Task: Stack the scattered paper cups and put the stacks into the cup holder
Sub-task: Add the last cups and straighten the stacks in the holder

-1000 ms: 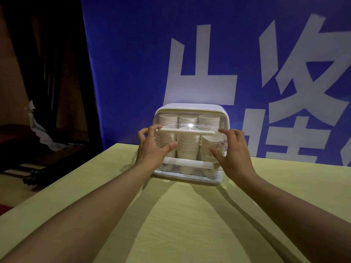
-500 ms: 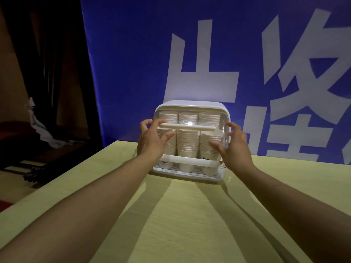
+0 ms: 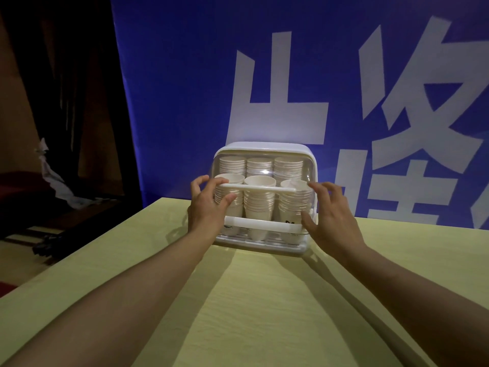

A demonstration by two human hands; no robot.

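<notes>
Head view: both hands, left (image 3: 209, 207) and right (image 3: 330, 218), fingers curled around the cup holder's (image 3: 264, 148) clear cover; white characters on blue banner (image 3: 172, 75).

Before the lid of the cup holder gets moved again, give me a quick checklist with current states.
1. Left hand on the lid's handle bar: ok, fingers curl at its left end.
2. Right hand on the lid: cannot tell, fingers spread by the right edge.
3. Paper cup stacks inside the cup holder: ok, two rows.
4. Front cups below the bar: not ok, rims rise above it.
5. Holder flat on the table: ok.
</notes>
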